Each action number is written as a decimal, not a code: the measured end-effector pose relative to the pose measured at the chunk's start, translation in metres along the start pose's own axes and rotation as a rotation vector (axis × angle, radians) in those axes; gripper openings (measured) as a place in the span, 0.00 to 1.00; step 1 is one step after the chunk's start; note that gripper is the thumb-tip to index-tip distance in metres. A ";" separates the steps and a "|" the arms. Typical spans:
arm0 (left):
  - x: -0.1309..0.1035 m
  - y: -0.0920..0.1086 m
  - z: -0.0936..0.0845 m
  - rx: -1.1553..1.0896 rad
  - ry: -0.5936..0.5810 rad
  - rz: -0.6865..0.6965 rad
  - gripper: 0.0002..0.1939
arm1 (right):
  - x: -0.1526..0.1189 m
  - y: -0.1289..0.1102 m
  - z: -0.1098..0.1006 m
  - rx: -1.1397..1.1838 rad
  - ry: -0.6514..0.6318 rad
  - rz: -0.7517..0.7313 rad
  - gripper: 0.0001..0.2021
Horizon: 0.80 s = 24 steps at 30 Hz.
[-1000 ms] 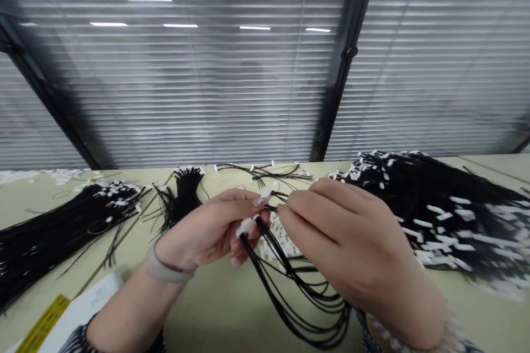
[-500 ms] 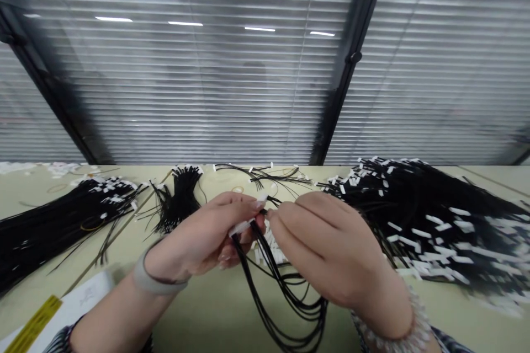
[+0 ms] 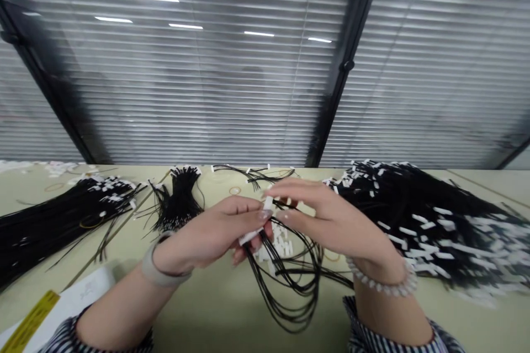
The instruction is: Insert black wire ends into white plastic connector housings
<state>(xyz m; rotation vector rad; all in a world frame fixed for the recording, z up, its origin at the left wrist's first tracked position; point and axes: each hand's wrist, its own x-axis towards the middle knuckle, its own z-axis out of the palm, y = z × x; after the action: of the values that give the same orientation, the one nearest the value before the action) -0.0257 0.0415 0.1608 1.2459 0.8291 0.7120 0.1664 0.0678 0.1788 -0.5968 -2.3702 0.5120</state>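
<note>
My left hand (image 3: 226,229) is closed round a white plastic connector (image 3: 268,205), its thumb pressed against the housing. From it and a second white piece (image 3: 250,237) in the same grip, black wires (image 3: 296,309) hang in loops over the table. My right hand (image 3: 327,212) meets the connector from the other side. Its fingertips touch the housing's upper end and its thumb lies by the wires just beside it. Beneath the hands, partly hidden, is a small heap of loose white connectors (image 3: 284,245).
Bundles of black wires with white ends lie at the left (image 3: 53,212), at the back (image 3: 182,193) and in a large heap at the right (image 3: 414,204). Several loose wires (image 3: 240,171) and a rubber band (image 3: 234,191) are behind. A white box (image 3: 78,300) stands front left.
My right hand has turned and uncurled, its fingers now reaching over the connector's upper end. The wire loops have lifted, and a wire end shows at their right. My left hand keeps its hold.
</note>
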 end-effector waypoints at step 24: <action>-0.099 -0.055 0.013 0.381 -0.245 0.453 0.22 | -0.082 0.020 -0.046 -0.222 1.274 -0.017 0.07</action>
<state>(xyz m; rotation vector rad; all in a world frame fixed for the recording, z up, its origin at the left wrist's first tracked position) -0.0656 -0.0582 0.1229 1.8591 0.4914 0.7586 0.2596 0.0497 0.1627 -0.6994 -1.2007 -0.1629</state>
